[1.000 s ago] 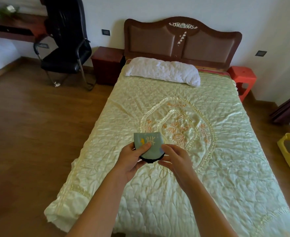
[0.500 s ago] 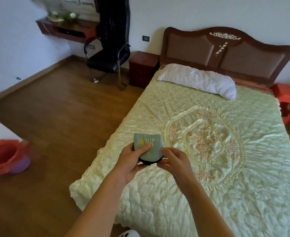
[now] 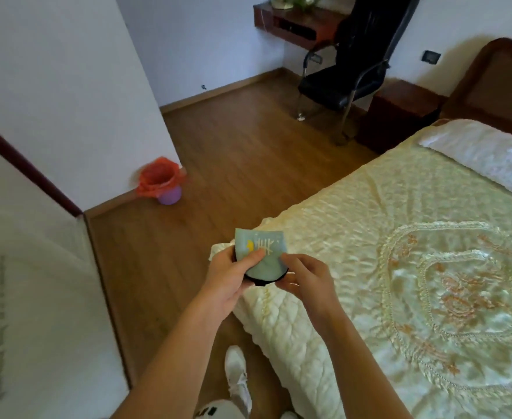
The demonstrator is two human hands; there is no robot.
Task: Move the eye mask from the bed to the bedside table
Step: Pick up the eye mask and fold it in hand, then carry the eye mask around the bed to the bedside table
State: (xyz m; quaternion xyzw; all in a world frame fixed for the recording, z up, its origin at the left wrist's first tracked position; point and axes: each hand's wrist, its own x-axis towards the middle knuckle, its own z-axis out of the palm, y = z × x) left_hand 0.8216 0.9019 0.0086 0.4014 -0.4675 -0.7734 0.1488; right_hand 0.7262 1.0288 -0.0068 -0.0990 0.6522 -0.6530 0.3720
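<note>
I hold a folded pale blue eye mask (image 3: 264,252) with a yellow mark and a black underside in front of me, above the left foot corner of the bed (image 3: 400,237). My left hand (image 3: 233,279) grips its left side with the thumb on top. My right hand (image 3: 306,276) pinches its right edge. The dark wooden bedside table (image 3: 400,116) stands far off at the upper right, beside the headboard and behind the chair.
A black office chair (image 3: 348,71) stands on the wooden floor in front of the bedside table. A wall-mounted wooden shelf (image 3: 294,19) hangs behind it. A purple bin with a red bag (image 3: 161,184) sits by the left wall. A white pillow (image 3: 484,155) lies at the bed's head. My white shoe (image 3: 238,379) is below.
The view has swung to the left, so the bed now lies to the right and the left wall and bin show. Both hands keep the eye mask in the same hold.
</note>
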